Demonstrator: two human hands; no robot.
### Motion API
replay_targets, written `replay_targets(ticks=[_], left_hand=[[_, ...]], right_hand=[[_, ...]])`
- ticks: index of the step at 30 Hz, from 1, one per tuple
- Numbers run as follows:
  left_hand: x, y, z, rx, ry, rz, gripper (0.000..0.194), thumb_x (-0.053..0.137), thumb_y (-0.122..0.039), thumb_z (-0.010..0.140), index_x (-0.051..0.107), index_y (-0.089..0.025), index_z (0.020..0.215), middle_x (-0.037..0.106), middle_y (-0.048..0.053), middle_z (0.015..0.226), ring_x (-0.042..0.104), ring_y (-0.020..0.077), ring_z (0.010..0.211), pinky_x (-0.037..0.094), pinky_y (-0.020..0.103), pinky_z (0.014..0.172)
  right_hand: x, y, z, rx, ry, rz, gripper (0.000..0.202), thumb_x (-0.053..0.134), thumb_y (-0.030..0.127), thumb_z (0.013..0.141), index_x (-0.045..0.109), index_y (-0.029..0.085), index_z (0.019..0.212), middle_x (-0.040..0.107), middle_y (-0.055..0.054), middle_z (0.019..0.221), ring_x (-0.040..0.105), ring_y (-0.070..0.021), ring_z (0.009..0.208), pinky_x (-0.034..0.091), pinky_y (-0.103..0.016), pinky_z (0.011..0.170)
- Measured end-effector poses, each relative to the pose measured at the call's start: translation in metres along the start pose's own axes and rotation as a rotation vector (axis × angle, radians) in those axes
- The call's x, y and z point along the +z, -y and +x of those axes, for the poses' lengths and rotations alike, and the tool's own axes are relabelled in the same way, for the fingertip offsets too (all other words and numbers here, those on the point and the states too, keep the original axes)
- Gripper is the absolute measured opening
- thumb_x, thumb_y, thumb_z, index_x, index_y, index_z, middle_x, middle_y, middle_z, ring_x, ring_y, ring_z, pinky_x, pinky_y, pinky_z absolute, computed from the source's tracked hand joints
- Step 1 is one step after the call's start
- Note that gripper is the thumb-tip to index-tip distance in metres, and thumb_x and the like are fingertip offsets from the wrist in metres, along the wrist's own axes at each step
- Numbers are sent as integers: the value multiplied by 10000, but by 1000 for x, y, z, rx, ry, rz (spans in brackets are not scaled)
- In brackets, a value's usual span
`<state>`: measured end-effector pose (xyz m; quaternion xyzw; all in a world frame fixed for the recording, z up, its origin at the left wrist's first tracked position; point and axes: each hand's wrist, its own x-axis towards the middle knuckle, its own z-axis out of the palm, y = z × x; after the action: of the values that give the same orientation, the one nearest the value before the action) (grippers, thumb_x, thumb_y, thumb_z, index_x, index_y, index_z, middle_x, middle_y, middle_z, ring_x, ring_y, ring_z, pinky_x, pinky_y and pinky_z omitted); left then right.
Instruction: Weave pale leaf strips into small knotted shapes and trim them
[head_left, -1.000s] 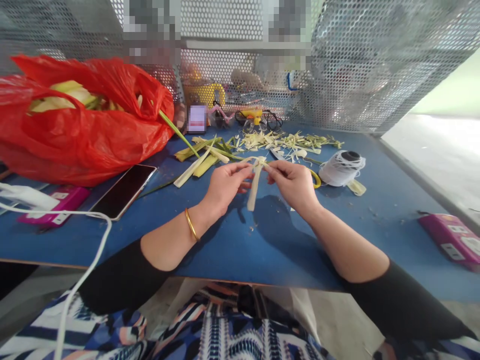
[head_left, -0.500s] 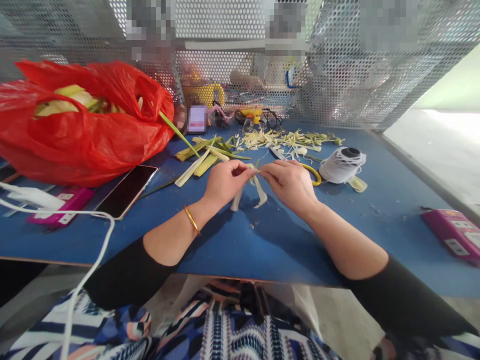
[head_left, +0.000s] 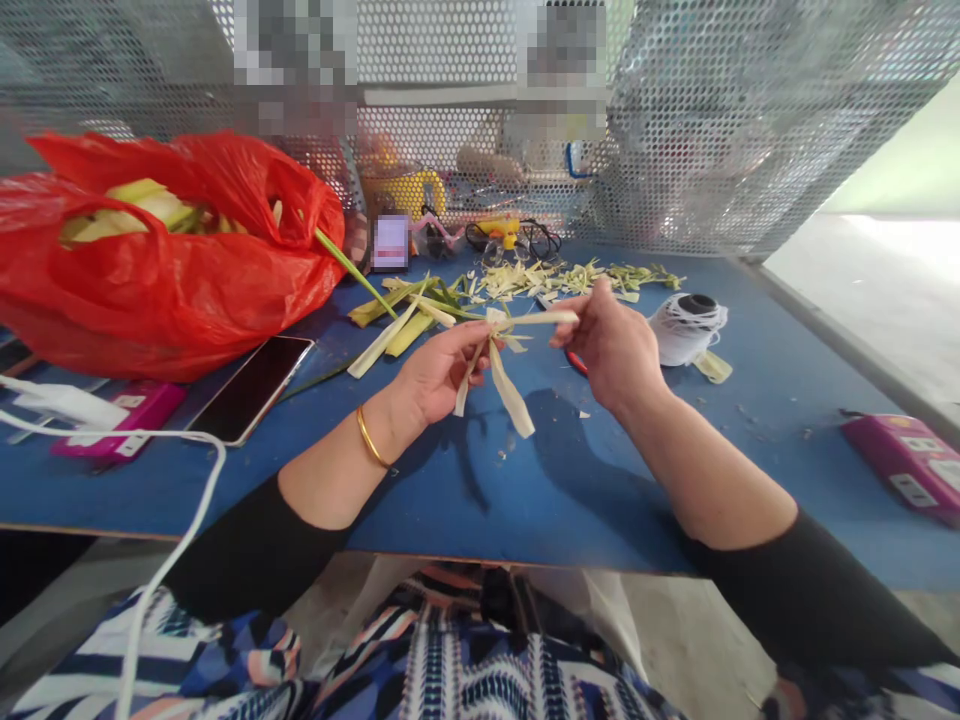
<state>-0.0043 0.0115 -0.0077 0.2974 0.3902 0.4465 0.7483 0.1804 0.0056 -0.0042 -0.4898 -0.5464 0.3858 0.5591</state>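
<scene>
My left hand (head_left: 450,370) pinches a small cluster of pale husk strips (head_left: 512,392) at its middle, above the blue table. The strips fan out, some hanging down and one stretching right. At that strip's tip, my right hand (head_left: 615,345) is raised with its thumb lifted away from loosely curled fingers. No firm grip on the strip shows. Scissors lie behind the right hand, mostly hidden, with a bit of red handle (head_left: 576,362) visible. A spool of white thread (head_left: 686,328) stands just right of this hand.
Longer green-yellow husk pieces (head_left: 411,328) and a heap of shredded bits (head_left: 525,278) lie farther back. A red plastic bag (head_left: 247,280), a phone (head_left: 251,390) and a purple power strip (head_left: 124,425) with a white cable are left. Another purple power strip (head_left: 904,460) is right. Perforated metal panels (head_left: 480,150) stand behind.
My hands were together at the husk strips. The right hand has moved right and turned, its fingers loosened, while the left keeps the cluster, which now shows spread out.
</scene>
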Motion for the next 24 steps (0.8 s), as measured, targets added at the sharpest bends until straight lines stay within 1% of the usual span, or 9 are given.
replay_targets(ticks=[1,3,5,7,11,16,20,22,24], left_hand=[[0,0,0,-6,19,-10,83,657,-185,810,651,-146,738,626,-7,617,454,43,445,295,175,406],[0,1,0,-7,55,-9,69,668,-189,797,652,-148,744,623,-11,620,420,40,432,269,182,399],[0,3,-1,-5,87,8,44,675,-184,784,659,-149,764,625,-12,629,405,36,429,256,181,399],[0,5,-1,-10,116,29,33,679,-180,776,660,-152,777,625,-10,638,405,35,433,252,174,397],[1,8,-3,-42,174,-1,62,698,-152,752,651,-160,792,624,-14,663,399,29,432,264,157,392],[0,5,-5,-142,266,-85,77,665,-115,785,680,-155,848,655,3,696,381,16,420,281,136,395],[-1,5,-6,-150,262,-34,73,687,-180,798,698,-168,870,721,40,775,385,22,417,283,151,392],[0,6,-6,-97,246,41,90,723,-203,774,705,-171,856,731,40,771,393,25,412,265,160,386],[1,7,-6,-6,213,133,103,749,-214,744,706,-163,823,732,41,738,416,30,410,252,168,384]], right_hand=[[0,0,1,30,4,11,487,629,669,791,709,190,746,666,-36,649,623,-156,620,505,-302,658],[2,0,-1,81,88,-17,383,759,572,697,717,195,749,691,-24,693,629,-157,678,503,-298,692],[7,-1,-5,117,189,-11,335,791,502,662,726,193,773,716,-22,753,636,-158,737,500,-307,748],[12,-2,-9,146,233,61,293,795,448,653,718,189,766,722,-20,768,638,-155,759,497,-321,794],[18,-6,-12,268,215,280,218,814,334,604,664,187,663,703,-7,723,636,-139,719,505,-310,780],[19,-5,-13,439,222,402,211,808,266,584,622,175,619,649,13,625,561,-93,567,456,-246,598],[22,-5,-14,425,216,373,210,807,254,548,637,176,644,644,18,616,555,-95,561,445,-245,580],[21,-8,-12,411,227,326,216,800,297,558,652,176,661,653,5,635,577,-112,594,459,-262,610],[15,-10,-6,355,150,236,219,784,329,589,671,181,703,664,-9,673,598,-134,638,470,-282,642]])
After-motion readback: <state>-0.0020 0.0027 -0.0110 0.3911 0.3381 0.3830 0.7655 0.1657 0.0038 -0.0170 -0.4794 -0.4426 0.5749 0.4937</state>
